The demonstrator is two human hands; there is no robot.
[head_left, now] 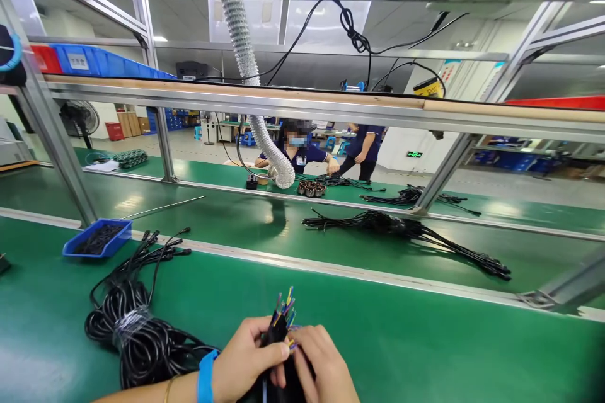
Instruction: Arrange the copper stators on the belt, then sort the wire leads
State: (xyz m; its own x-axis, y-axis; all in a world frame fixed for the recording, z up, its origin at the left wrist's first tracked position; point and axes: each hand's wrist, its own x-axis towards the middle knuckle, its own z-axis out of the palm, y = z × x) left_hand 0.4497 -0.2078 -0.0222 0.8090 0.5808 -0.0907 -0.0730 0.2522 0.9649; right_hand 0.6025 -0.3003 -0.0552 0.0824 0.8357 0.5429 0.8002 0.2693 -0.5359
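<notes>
My left hand (246, 352), with a blue band at its wrist, is closed around a bundle of black cables (278, 332) at the bottom centre. Stripped ends with thin coloured wires (286, 305), yellow, blue and purple among them, stick up out of the bundle. Against its right side, my right hand (326, 362) has its fingers bent around a cable whose coloured wire tips show beside my left thumb. My palms hide the lower part of the bundle. To the left lies a coiled black cable bundle (137, 327), tied in the middle with clear wrap.
A blue bin (98, 238) of small black parts sits at the left. Beyond the metal rail, more black cables (378, 221) lie on the green conveyor. A flexible duct (253, 75) hangs down the middle. Across the line, a masked person (302, 154) sits; another person (368, 148) stands behind.
</notes>
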